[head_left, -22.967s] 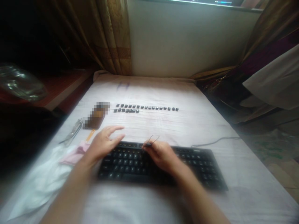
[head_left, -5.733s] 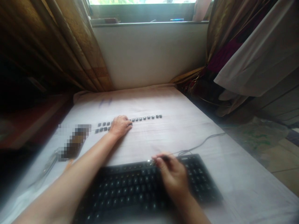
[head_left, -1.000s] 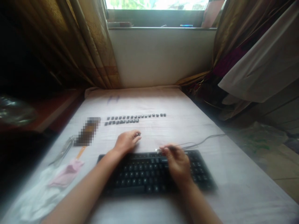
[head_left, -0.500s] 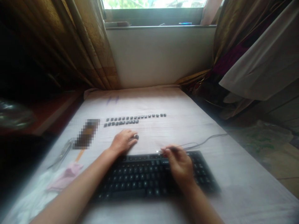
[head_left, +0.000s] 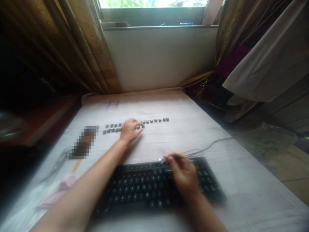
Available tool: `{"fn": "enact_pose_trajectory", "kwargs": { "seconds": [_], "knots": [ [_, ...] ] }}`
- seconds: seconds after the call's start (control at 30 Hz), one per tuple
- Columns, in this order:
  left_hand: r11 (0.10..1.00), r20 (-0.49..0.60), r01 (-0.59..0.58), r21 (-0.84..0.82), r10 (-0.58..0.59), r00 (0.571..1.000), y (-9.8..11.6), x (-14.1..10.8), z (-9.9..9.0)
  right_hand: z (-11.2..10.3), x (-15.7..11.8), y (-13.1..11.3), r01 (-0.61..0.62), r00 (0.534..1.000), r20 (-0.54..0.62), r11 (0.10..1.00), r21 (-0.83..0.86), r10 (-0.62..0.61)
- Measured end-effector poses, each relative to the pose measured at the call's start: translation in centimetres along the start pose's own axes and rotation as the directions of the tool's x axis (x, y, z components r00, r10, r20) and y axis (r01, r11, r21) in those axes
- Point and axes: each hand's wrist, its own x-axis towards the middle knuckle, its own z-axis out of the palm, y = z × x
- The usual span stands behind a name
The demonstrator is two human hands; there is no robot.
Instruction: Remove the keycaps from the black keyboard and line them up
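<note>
Black keyboard (head_left: 135, 187) sits flat in front of me on a wrinkly pale cloth (head_left: 246, 180), with my left forearm crossing its left end and my right hand (head_left: 184, 172) over the far edge, right of the middle. Right hand's curled closed around a small dark tool (head_left: 177, 156); there's a shiny bit glinting just past my fingertips, too blurry to make out. Off to the left I've got some white crumpled stuff (head_left: 18, 206), then a pink cloth (head_left: 62, 188), an orange strip (head_left: 76, 166), a clear shiny thing (head_left: 58, 162) I can't ID and a pixelated brown object (head_left: 84, 141). On the other side a thin cable (head_left: 212, 141) snakes off to the right.

Further out are two rows of loose black keycaps (head_left: 155, 120). My left hand (head_left: 130, 130) is over them, hiding the middle of both rows. Thumb and forefinger sit either side of the end keycap (head_left: 143, 126) in the nearer row; honestly can't tell if they're pinching it. The farther row runs on well past it to the right.

Beyond that, a purple mark (head_left: 112, 104) on the cloth, white fabric (head_left: 260, 64) hanging at right, gold curtains (head_left: 96, 48), an off-white wall (head_left: 156, 58) and a bright window (head_left: 154, 4).
</note>
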Motion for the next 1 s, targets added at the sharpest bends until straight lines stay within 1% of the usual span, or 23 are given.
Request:
{"fn": "enact_pose_trajectory", "kwargs": {
  "seconds": [0.07, 0.13, 0.3, 0.6, 0.87, 1.0],
  "knots": [
    [0.999, -0.026, 0.034, 0.015, -0.034, 0.999, -0.1, 1.1, 0.8, 0.0, 0.0, -0.1, 0.012, 1.0, 0.002, 1.0, -0.002, -0.012],
    [0.998, -0.039, 0.055, 0.028, -0.054, 0.998, -0.3, 1.6, 1.5, 0.0, 0.1, -0.2, 0.018, 1.0, 0.003, 1.0, -0.006, -0.018],
    [0.997, -0.035, 0.065, 0.052, -0.063, 0.997, -0.6, 1.8, 2.5, -0.1, 0.3, -0.4, 0.032, 0.999, -0.004, 0.999, 0.01, -0.032],
    [0.993, -0.022, 0.081, 0.084, -0.079, 0.997, -0.7, 1.7, 2.4, -0.2, 0.1, -0.1, 0.01, 1.0, 0.011, 1.0, -0.009, -0.01],
    [0.993, -0.025, 0.062, 0.096, -0.06, 0.998, -0.5, 1.9, 2.5, -0.5, 0.3, -0.4, 0.031, 1.0, 0.001, 0.998, -0.046, -0.031],
    [0.993, -0.025, 0.059, 0.099, -0.057, 0.998, -0.5, 1.9, 2.3, -0.5, 0.4, -0.5, 0.036, 0.999, -0.005, 0.999, -0.038, -0.036]
  ]
}}
